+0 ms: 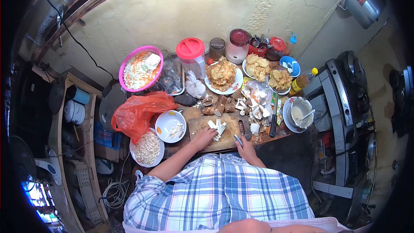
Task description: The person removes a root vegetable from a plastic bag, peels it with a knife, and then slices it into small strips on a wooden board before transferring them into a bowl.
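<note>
My left hand (203,136) rests on a wooden cutting board (199,126), fingers laid against a small pile of pale cut strips (217,126). At the board's near right edge, my right hand (246,146) grips a knife (238,140) whose blade points up toward the strips. A white bowl (170,126) holding a few more pale strips stands just left of the board. Brown chunks (221,105) lie beyond the board.
A red plastic bag (138,111), a plate of chopped white bits (146,148), a pink bowl of shredded vegetables (140,69), plates of fried food (222,74), jars, a red-lidded jug (192,56), a batter bowl (300,113) and a stove (349,99) crowd the counter.
</note>
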### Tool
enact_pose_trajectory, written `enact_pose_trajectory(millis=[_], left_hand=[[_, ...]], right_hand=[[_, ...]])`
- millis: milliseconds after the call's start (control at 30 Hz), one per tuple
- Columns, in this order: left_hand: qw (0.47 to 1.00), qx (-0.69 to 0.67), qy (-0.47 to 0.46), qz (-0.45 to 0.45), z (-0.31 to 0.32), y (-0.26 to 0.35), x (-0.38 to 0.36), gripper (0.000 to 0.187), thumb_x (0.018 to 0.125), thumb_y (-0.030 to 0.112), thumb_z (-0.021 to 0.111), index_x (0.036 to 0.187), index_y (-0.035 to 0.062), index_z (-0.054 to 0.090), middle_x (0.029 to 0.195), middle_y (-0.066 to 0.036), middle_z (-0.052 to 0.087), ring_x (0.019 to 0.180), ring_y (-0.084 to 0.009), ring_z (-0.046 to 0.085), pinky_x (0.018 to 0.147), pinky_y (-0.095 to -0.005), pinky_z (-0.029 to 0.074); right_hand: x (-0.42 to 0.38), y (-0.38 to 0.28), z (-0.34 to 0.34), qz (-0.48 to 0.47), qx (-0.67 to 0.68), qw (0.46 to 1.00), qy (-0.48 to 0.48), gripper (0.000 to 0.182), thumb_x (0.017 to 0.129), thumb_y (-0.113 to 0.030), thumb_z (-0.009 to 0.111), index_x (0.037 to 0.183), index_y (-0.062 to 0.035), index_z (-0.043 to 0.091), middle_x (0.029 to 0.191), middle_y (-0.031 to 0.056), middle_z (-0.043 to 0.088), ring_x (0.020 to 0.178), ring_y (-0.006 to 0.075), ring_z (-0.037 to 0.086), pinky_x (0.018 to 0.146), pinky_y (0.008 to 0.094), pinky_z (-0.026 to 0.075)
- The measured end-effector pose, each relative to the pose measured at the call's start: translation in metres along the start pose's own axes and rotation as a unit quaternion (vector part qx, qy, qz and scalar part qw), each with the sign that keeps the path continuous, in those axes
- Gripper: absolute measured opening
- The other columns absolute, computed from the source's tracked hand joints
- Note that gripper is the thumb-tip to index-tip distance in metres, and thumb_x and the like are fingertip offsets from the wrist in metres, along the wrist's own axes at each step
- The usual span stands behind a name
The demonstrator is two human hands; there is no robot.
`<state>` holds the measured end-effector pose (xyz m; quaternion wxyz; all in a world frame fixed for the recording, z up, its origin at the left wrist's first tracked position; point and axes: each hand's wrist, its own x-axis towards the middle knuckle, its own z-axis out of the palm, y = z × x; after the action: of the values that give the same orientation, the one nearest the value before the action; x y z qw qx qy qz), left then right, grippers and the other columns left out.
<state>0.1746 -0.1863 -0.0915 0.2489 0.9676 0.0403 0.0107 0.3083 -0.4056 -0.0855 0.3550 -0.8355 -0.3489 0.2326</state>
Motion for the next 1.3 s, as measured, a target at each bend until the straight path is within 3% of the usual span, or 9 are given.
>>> enact_pose_trajectory(millis=[200,633,733,867,967,1033,1100,1200,1300], left_hand=[[0.998,0.055,-0.027,-0.023,0.009,0.001,0.001,0.027,0.083,0.011,0.049,0.109,0.0045,0.056,0.108,-0.011,0.057,0.102,-0.0284,0.056,0.082,-0.0406,0.049],[0.991,0.121,0.031,-0.042,0.037,0.004,0.005,0.014,0.08,0.011,0.052,0.091,0.0047,0.059,0.092,-0.01,0.059,0.085,-0.026,0.061,0.072,-0.038,0.052],[0.991,0.105,0.026,-0.081,0.032,0.005,0.008,0.015,0.079,0.009,0.054,0.092,0.0041,0.06,0.09,-0.013,0.062,0.084,-0.0302,0.062,0.072,-0.0405,0.052],[0.94,-0.136,0.036,-0.311,-0.033,0.002,-0.013,0.018,0.079,0.009,0.056,0.096,0.0013,0.059,0.09,-0.023,0.063,0.087,-0.0403,0.062,0.075,-0.0477,0.049],[0.905,-0.117,0.241,-0.329,-0.055,-0.04,-0.054,0.025,0.076,0.006,0.054,0.099,-0.0052,0.056,0.098,-0.027,0.059,0.093,-0.0431,0.056,0.083,-0.0463,0.045],[0.912,0.004,0.153,-0.38,-0.07,-0.066,-0.075,0.031,0.073,0.0,0.053,0.104,-0.0032,0.058,0.097,-0.023,0.06,0.095,-0.0411,0.056,0.085,-0.0457,0.045],[0.883,0.192,0.245,-0.351,-0.078,-0.044,-0.078,0.034,0.068,-0.003,0.055,0.102,-0.0011,0.058,0.096,-0.021,0.06,0.095,-0.0391,0.055,0.085,-0.0453,0.044],[0.928,0.122,0.289,-0.201,-0.08,-0.015,-0.053,0.028,0.067,-0.003,0.053,0.094,-0.0005,0.06,0.094,-0.017,0.06,0.095,-0.0359,0.054,0.082,-0.0452,0.045],[0.976,0.017,0.187,-0.107,-0.031,-0.005,-0.032,0.029,0.065,0.002,0.059,0.094,0.0017,0.06,0.098,-0.015,0.059,0.096,-0.0329,0.054,0.08,-0.0431,0.046]], right_hand=[[0.0,0.01,0.006,0.009,0.003,1.0,0.001,0.024,0.089,-0.026,0.057,0.096,-0.003,0.056,0.071,0.0212,0.061,0.07,0.0391,0.063,0.06,0.0445,0.046],[0.02,-0.009,0.014,-0.011,0.03,0.999,-0.012,0.026,0.089,-0.026,0.057,0.097,-0.0012,0.056,0.068,0.022,0.058,0.065,0.0383,0.061,0.057,0.043,0.044],[0.028,-0.016,0.011,-0.022,0.012,1.0,-0.011,0.028,0.089,-0.029,0.056,0.097,-0.0024,0.056,0.074,0.0248,0.061,0.074,0.0431,0.06,0.062,0.0475,0.045],[0.033,-0.024,0.0,-0.007,0.002,1.0,-0.005,0.029,0.089,-0.03,0.056,0.097,-0.0026,0.057,0.074,0.0243,0.061,0.074,0.0428,0.061,0.062,0.0478,0.045],[0.033,-0.024,-0.007,0.02,-0.025,0.999,0.004,0.029,0.087,-0.031,0.058,0.099,-0.004,0.057,0.074,0.023,0.062,0.074,0.0421,0.061,0.063,0.0492,0.046],[0.033,-0.02,-0.008,0.017,-0.058,0.998,0.032,0.028,0.083,-0.026,0.063,0.099,-0.0038,0.056,0.077,0.0214,0.063,0.075,0.0409,0.061,0.065,0.0498,0.046],[0.036,-0.014,-0.004,-0.011,-0.068,0.996,0.054,0.027,0.081,-0.022,0.064,0.098,-0.004,0.056,0.079,0.0203,0.063,0.077,0.0398,0.061,0.067,0.0493,0.047],[0.04,-0.013,-0.003,-0.074,-0.104,0.988,0.082,0.027,0.077,-0.017,0.067,0.097,-0.0036,0.056,0.082,0.0185,0.061,0.08,0.0374,0.06,0.069,0.0471,0.047],[0.04,-0.015,-0.002,-0.092,-0.116,0.985,0.084,0.026,0.076,-0.015,0.066,0.097,-0.0029,0.056,0.083,0.0178,0.06,0.08,0.036,0.06,0.071,0.0459,0.047]])
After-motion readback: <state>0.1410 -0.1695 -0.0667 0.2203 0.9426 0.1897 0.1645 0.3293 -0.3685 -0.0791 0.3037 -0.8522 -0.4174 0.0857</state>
